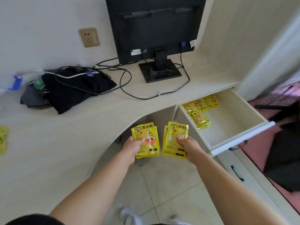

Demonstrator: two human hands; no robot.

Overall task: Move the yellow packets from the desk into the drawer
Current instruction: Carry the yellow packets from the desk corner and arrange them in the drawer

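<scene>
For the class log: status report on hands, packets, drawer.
Left hand and right hand each grip yellow foil packets. Open cream wooden drawer part-filled. More packets at desk's left edge. Path clear.

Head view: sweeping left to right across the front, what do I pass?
Yellow packets on the desk edge → left hand with packets → right hand with packets → open drawer.
</scene>
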